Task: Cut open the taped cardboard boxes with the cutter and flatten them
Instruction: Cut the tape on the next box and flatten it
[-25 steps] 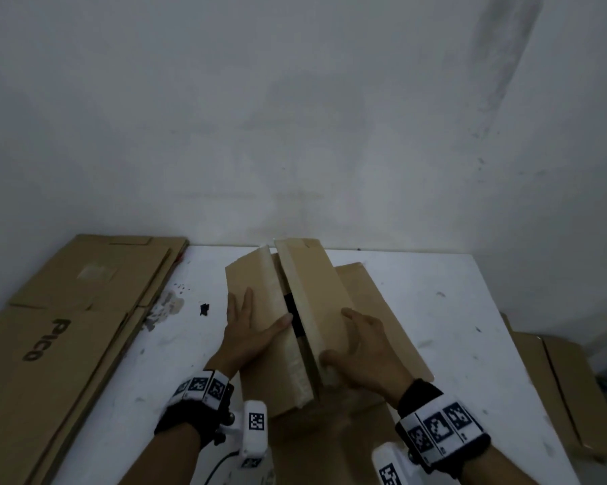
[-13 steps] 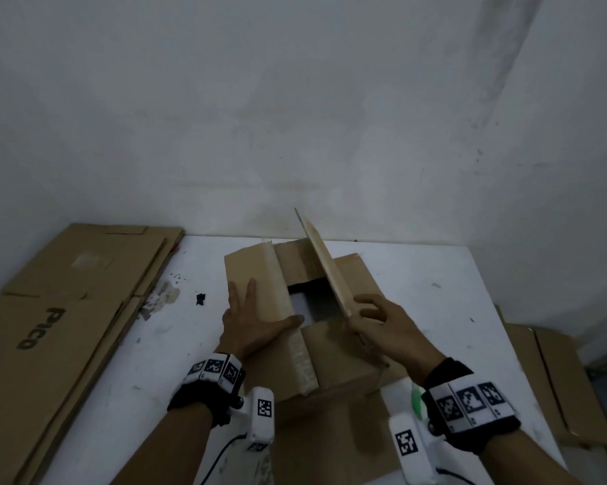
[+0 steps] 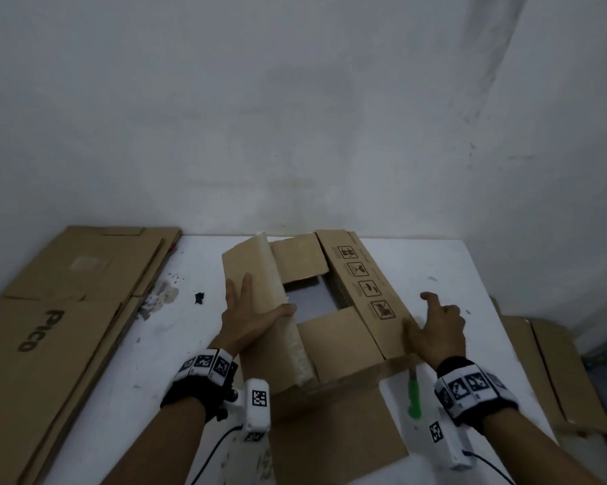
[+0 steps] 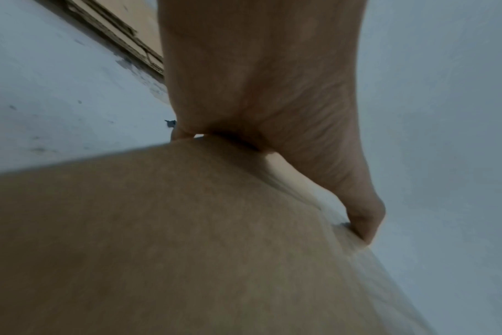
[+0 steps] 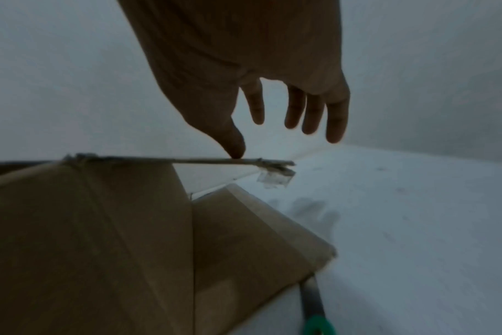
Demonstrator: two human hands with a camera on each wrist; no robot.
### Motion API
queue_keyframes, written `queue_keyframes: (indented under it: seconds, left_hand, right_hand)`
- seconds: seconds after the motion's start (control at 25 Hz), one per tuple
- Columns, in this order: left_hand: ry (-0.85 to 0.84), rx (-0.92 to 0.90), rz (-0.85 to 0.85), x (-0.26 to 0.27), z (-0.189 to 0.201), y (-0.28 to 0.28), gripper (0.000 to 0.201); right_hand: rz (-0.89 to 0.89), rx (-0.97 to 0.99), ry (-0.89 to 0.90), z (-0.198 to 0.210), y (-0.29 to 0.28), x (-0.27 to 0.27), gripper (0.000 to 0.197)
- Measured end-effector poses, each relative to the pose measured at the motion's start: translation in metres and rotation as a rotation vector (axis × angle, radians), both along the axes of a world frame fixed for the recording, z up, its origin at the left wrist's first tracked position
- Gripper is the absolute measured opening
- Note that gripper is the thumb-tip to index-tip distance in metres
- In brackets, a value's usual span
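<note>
The left hand (image 4: 261, 86) enters from the top centre of the frame, palm resting on a brown cardboard flap (image 4: 172, 238) that fills the lower half. The thumb (image 4: 364, 215) hooks over the flap's right edge. A white table (image 4: 57, 102) occupies the left; flattened cardboard (image 4: 123, 29) lies at upper left.

Left hand (image 3: 251, 318) and right hand (image 3: 438, 332) bare, forearms bare, no sleeves. Black wristband (image 3: 199, 390) on left wrist, ringed with white blocks carrying black-and-white square markers. Same band (image 3: 473, 392) on right wrist. White camera module (image 3: 256, 409) under each wrist, one marker each, thin black cable (image 3: 218, 449) trailing back.
</note>
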State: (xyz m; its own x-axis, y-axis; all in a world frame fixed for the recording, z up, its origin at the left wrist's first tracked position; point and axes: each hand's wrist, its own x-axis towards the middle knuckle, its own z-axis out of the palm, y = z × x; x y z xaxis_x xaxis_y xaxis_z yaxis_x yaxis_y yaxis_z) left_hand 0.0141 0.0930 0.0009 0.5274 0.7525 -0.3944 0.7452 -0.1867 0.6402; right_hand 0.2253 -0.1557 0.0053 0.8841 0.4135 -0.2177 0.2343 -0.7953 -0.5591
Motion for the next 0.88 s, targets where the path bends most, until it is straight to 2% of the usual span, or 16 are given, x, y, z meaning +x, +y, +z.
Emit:
queue_keyframes:
  seconds: [0.08, 0.2, 0.32, 0.4, 0.44, 0.56, 0.6, 0.72, 0.8, 0.88]
  left_hand:
    - [-0.112, -0.061, 0.034, -0.004, 0.004, 0.003, 0.142]
    - [-0.443, -0.218, 0.165, -0.022, 0.007, 0.007, 0.129]
    - [-0.785, -0.5, 0.294, -0.052, 0.022, 0.002, 0.08]
    - [-0.856, -0.617, 0.35, -0.074, 0.033, -0.005, 0.051]
    - [-0.853, -0.622, 0.401, -0.087, 0.031, -0.004, 0.043]
    - [-0.761, -0.598, 0.52, -0.125, 0.012, -0.007, 0.054]
    - [-0.695, -0.58, 0.55, -0.136, -0.001, -0.005, 0.05]
    - [-0.517, -0.511, 0.536, -0.163, -0.041, -0.005, 0.038]
    - [-0.422, -0.33, 0.494, -0.164, -0.058, -0.001, 0.041]
    - [-0.277, 0.138, 0.293, -0.156, -0.056, 0.01, 0.053]
  right_hand:
    - [0.191, -0.049, -0.192, 0.008, 0.016, -0.008, 0.06]
    - [0.523, -0.036, -0.268, 0.02, 0.042, -0.029, 0.056]
    - [0.681, -0.14, -0.192, 0.016, 0.056, -0.045, 0.055]
    - [0.686, -0.224, -0.169, 0.01, 0.056, -0.049, 0.065]
    - [0.691, -0.256, -0.172, 0.008, 0.056, -0.05, 0.07]
    - [0.72, -0.318, -0.143, 0.008, 0.057, -0.054, 0.087]
    - [0.725, -0.33, -0.124, 0.009, 0.059, -0.054, 0.093]
    - [0.748, -0.388, -0.075, 0.012, 0.063, -0.054, 0.111]
    - [0.761, -0.42, -0.063, 0.014, 0.066, -0.056, 0.114]
    - [0.749, -0.396, -0.055, 0.017, 0.069, -0.057, 0.112]
